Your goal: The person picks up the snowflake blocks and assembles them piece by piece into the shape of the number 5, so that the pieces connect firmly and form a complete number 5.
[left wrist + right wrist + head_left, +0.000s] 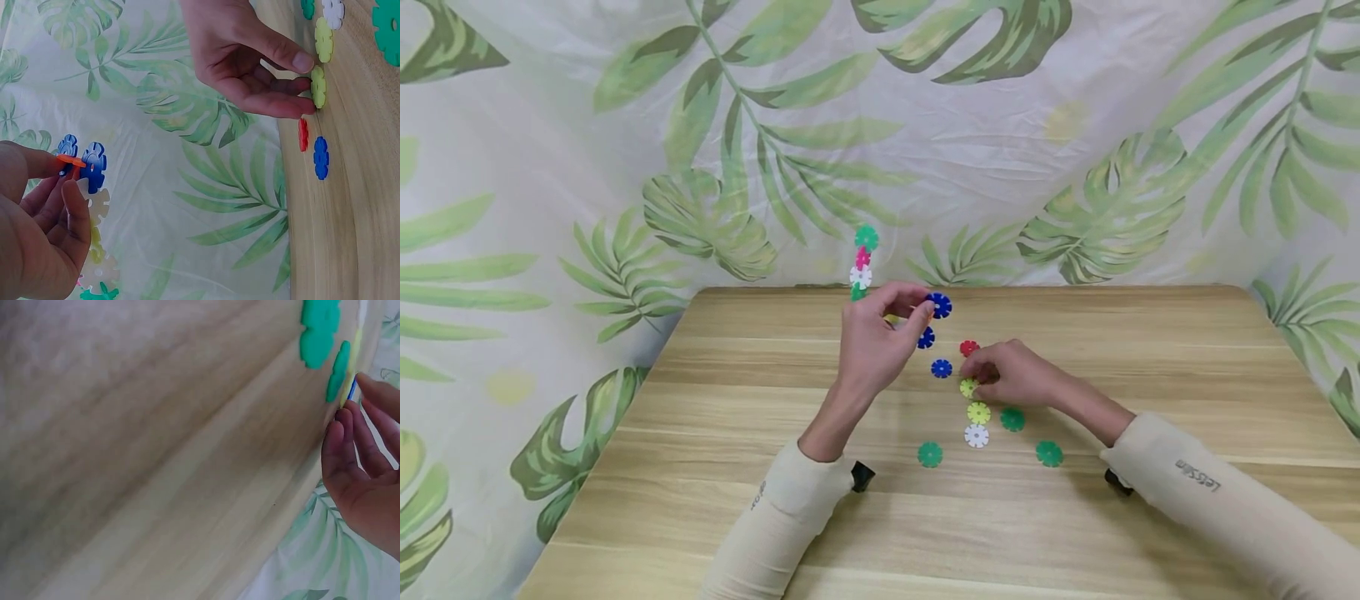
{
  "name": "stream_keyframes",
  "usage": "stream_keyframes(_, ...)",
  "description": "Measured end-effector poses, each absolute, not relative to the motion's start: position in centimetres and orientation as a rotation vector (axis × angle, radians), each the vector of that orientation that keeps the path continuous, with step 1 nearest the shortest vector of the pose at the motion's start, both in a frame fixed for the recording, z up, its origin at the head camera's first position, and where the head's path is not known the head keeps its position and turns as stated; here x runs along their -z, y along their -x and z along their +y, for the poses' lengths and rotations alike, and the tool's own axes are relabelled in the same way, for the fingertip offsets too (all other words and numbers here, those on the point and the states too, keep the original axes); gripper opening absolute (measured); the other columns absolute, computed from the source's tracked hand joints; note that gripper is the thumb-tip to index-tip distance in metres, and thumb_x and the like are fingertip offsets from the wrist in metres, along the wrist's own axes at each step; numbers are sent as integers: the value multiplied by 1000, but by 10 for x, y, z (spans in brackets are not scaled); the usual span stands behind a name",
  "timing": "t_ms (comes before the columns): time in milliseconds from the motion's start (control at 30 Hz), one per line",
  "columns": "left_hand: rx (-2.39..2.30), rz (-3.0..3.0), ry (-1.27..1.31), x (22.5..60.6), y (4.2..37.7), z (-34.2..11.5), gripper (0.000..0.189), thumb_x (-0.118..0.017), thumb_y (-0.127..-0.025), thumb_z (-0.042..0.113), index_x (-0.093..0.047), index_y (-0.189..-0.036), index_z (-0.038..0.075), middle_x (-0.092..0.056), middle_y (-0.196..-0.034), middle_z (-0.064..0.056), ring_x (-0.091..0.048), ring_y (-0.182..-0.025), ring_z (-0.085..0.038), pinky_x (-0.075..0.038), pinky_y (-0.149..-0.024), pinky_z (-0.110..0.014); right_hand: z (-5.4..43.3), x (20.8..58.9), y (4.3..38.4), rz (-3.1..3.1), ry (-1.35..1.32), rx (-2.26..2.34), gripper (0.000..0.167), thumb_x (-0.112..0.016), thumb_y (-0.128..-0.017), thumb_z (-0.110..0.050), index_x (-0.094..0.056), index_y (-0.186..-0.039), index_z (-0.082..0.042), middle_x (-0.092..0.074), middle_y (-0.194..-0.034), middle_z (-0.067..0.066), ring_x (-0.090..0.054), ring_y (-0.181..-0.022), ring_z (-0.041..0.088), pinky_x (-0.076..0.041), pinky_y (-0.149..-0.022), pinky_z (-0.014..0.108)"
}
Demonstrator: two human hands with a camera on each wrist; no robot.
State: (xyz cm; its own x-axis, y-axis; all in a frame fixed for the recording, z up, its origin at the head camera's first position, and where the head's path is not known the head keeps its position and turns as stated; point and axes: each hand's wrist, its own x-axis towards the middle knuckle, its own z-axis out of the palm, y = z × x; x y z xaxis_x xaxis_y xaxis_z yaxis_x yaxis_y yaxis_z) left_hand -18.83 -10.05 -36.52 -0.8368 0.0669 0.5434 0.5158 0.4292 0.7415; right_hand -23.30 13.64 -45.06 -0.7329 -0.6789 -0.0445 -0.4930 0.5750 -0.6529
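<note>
My left hand (883, 333) is raised over the back of the table and pinches a chain of notched interlocking discs. Near its fingertips are a blue disc (94, 167) and an orange disc (72, 160); white, yellow and pink ones follow, up to a green disc (867, 237) at the far end. The hand hides part of the chain. Down at the tabletop, my right hand (1018, 372) has its thumb and fingers around the edges of a yellow disc (319, 87). A red disc (969, 347) lies just beyond those fingers, a blue disc (942, 368) to their left.
On the wooden table (737, 500), a second yellow disc (978, 412), a white disc (977, 436) and green discs (929, 454) lie nearer me. A leaf-patterned cloth (970, 150) hangs behind the table's back edge.
</note>
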Motion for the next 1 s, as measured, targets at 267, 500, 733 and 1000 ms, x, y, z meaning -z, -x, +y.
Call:
stream_keyframes(267, 1379, -2257, 494, 366, 189, -99, 12, -78, -98, 10, -79, -107, 3, -82, -96, -11, -75, -81, -21, -54, -58, -19, 134, 451, 231, 2587, 957, 874, 28, -84, -89, 1, -81, -114, -9, -77, -100, 2, -64, -88, 17, -59, -81, 32)
stream_keyframes(500, 1370, -2264, 498, 366, 189, -99, 12, -78, -98, 10, -79, -107, 3, -82, -96, -11, -75, -81, -22, -55, -58, -19, 142, 443, 228, 2649, 875, 1035, 23, -80, -94, -2, -80, -116, -8, -81, -105, 3, -73, -92, 16, -63, -85, 35)
stream_keyframes(733, 1364, -2259, 513, 368, 190, -98, 13, -77, -99, 10, -79, -109, 2, -82, -98, -12, -76, -82, -23, -56, -57, -20, 149, 410, 220, 2670, 691, 1454, 21, -80, -97, -9, -79, -118, -7, -81, -107, 11, -74, -92, 18, -62, -77, 23)
stream_keyframes(1000, 1383, -2247, 533, 371, 190, -96, 15, -77, -99, 8, -80, -111, 1, -83, -99, -12, -76, -83, -22, -56, -55, -21, 150, 384, 205, 2564, 596, 1823, 20, -79, -99, -13, -79, -117, -6, -79, -105, 9, -72, -86, 10, -60, -73, 21)
